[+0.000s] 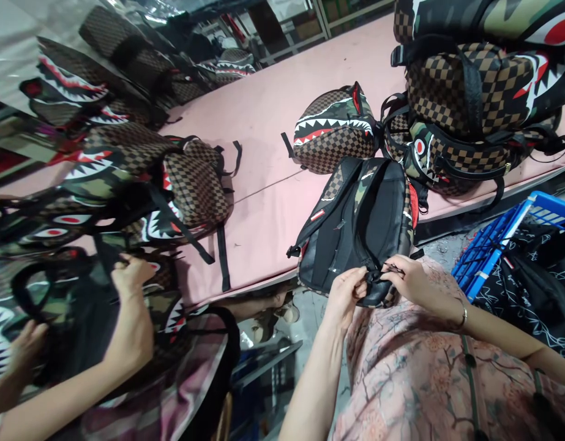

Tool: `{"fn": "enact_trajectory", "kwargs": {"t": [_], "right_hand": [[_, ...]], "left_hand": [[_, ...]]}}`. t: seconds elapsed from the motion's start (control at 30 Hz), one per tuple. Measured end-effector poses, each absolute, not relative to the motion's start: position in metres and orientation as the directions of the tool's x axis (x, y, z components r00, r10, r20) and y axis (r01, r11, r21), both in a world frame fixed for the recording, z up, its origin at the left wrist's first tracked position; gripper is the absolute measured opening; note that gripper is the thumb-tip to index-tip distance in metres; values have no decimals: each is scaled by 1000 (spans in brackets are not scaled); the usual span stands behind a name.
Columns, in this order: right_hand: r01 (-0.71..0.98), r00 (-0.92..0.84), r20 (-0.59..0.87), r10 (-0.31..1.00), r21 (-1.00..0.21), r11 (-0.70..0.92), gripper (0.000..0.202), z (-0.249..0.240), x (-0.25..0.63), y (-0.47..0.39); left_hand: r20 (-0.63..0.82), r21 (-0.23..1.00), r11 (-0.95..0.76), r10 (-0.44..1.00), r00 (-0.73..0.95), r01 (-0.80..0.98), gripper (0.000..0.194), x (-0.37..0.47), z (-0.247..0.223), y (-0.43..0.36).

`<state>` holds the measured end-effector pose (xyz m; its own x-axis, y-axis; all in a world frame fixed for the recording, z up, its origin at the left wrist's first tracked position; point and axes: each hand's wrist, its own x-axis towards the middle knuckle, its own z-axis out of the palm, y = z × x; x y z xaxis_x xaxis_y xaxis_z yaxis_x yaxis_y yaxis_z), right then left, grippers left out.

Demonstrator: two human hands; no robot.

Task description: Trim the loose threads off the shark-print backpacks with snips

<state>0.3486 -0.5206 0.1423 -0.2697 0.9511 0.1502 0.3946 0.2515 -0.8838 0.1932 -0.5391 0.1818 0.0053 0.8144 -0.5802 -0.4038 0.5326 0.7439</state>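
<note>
A backpack (323,244) with black padded back and shoulder straps lies at the table's near edge, its straps facing up. Its lower end rests against the person's lap. Closed on a black strap (372,275) at that end is my left hand (349,294), fingers pinched together. From the other side my right hand (407,278) pinches the same strap area, close to the left one. Whether a buckle sits between the fingers is too small to tell. Just beyond lies a brown checkered backpack (337,150) with a printed shark mouth.
On the pink table (264,226), more checkered backpacks (452,92) are piled at the right and others (126,147) at the left. A blue crate (486,239) holding black patterned fabric stands at right. A co-worker's hands (133,275) handle a bag at left.
</note>
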Motion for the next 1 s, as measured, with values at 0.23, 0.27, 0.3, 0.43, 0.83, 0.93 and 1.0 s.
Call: {"fn": "enact_trajectory", "kwargs": {"t": [0.23,0.27,0.3,0.43,0.83,0.93,1.0], "right_hand": [[279,-271,30,962,-954,108,6,157,354,-515],[272,-272,8,962,-959,85,6,158,354,-514],[270,-279,-15,960,-961,63,6,159,355,-513],[275,-341,-79,937,-961,19,3,165,359,-508],[345,-479,50,877,-907,241,15,174,358,-483],[330,-485,-151,861,-944,21,19,173,353,-478],[281,-527,-216,822,-957,-72,20,173,351,-475]], "left_hand": [[-557,776,537,830,40,-332,29,194,186,-545],[-559,771,539,828,46,-340,29,194,187,-544],[-562,765,541,826,50,-350,28,194,188,-544],[-574,735,559,814,88,-383,27,197,190,-541],[-530,808,534,843,90,-250,26,211,201,-542],[-533,798,545,837,123,-257,32,210,199,-543],[-526,787,531,844,107,-315,32,210,195,-542]]}}
